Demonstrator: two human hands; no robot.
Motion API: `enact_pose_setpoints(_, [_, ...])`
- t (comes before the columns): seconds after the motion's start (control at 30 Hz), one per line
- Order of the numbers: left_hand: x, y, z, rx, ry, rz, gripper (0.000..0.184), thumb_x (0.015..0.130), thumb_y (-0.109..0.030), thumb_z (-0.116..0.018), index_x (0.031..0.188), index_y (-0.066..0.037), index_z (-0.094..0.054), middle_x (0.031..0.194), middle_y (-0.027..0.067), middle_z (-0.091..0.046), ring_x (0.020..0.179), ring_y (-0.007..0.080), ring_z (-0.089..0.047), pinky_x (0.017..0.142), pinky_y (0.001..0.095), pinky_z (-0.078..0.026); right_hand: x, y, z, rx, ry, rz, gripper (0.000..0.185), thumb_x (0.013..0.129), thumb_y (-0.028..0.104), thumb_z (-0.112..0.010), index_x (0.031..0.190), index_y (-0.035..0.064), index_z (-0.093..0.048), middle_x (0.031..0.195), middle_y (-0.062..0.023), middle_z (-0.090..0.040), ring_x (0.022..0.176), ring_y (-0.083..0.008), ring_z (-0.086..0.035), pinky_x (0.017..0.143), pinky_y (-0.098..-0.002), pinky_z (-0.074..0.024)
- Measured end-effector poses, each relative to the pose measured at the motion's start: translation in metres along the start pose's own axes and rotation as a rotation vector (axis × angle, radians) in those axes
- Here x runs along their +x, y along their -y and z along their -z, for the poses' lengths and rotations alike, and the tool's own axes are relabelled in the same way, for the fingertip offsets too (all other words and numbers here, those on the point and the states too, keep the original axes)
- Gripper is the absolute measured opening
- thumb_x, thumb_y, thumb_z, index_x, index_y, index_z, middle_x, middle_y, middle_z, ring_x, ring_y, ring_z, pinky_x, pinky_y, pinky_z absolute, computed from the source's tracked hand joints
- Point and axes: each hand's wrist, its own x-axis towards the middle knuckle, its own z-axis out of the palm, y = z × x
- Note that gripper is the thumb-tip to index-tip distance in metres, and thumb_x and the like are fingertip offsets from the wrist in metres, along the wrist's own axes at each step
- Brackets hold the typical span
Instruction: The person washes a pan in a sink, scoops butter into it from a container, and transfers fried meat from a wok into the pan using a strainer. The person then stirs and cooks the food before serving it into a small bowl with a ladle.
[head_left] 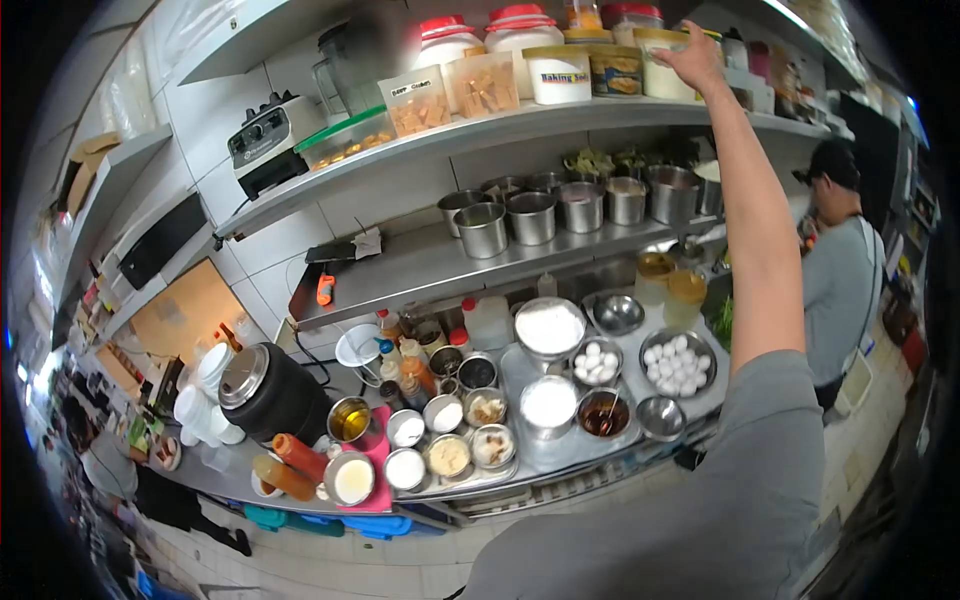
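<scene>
My right hand (693, 65) is raised to the upper shelf, with its thumb and fingers around the lidded edge of a pale tub with a yellow lid (661, 76). The tub stands on the shelf; the far fingertips are partly hidden. Beside it on the left are a tub with a brown and yellow label (615, 72) and a white tub marked "Baking Soda" (558, 76). Large white jars with red lids (520, 32) stand behind. My left hand is out of view.
Below are a shelf of steel pots (531, 220) and a counter with bowls of eggs (680, 362), white powder (549, 328) and dark sauce (604, 412). Sauce bottles (300, 455) stand left. A person in a cap (840, 270) is close on my right; another person (110, 460) is far left.
</scene>
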Motion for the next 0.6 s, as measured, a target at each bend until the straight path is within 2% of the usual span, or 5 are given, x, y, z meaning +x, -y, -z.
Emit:
enact_pose_setpoints(0.07, [-0.010,0.000,-0.034,-0.014,-0.024,0.034,0.036,0.081,-0.023,-0.064,0.116,-0.015,-0.065,0.103,0.0102,-0.070,0.093,0.0282,-0.068,0.079,0.0411,-0.055,0.025,-0.014,-0.025,-0.079,0.347,-0.310,0.098,0.075,0.056,-0.080,0.151,0.0103,-0.038,0.150,-0.0189,-0.044,0.136,-0.0404,-0.045,0.111,-0.0531,-0.0392])
enact_pose_setpoints(0.27, [-0.067,0.073,-0.131,0.069,-0.033,0.156,0.042,0.078,-0.023,-0.065,0.119,-0.016,-0.065,0.106,0.0102,-0.071,0.097,0.0287,-0.068,0.083,0.0410,-0.056,0.063,-0.092,-0.108,0.004,0.344,-0.165,0.091,0.076,0.055,-0.076,0.147,0.0084,-0.043,0.146,-0.0169,-0.053,0.131,-0.0326,-0.054,0.109,-0.0414,-0.0431])
enact_pose_setpoints(0.43, [-0.120,0.190,-0.199,0.897,0.096,-0.123,0.046,0.076,-0.023,-0.066,0.121,-0.017,-0.066,0.108,0.0102,-0.072,0.101,0.0292,-0.069,0.087,0.0410,-0.056,0.123,-0.193,-0.213,0.001,0.467,0.029,0.088,0.084,0.054,-0.067,0.149,0.0013,-0.040,0.142,-0.0247,-0.054,0.131,-0.0367,-0.053,0.110,-0.0454,-0.0414])
enact_pose_setpoints(0.53, [-0.096,0.203,-0.198,0.710,0.027,0.043,0.045,0.082,-0.032,-0.063,0.120,-0.008,-0.069,0.110,0.0197,-0.071,0.100,0.0352,-0.069,0.089,0.0441,-0.056,0.076,-0.066,-0.105,-0.145,0.587,-0.048,0.091,0.085,0.066,-0.056,0.147,0.0010,-0.044,0.144,-0.0252,-0.051,0.132,-0.0406,-0.050,0.113,-0.0496,-0.0372])
enact_pose_setpoints(0.6, [-0.105,0.166,-0.199,0.262,-0.374,0.249,0.053,0.094,-0.049,-0.051,0.097,-0.002,-0.074,0.099,0.0220,-0.072,0.094,0.0381,-0.070,0.088,0.0482,-0.053,0.048,0.003,-0.025,-0.180,0.639,-0.100,0.100,0.084,0.081,-0.045,0.147,0.0041,-0.046,0.148,-0.0254,-0.047,0.134,-0.0439,-0.045,0.114,-0.0522,-0.0329])
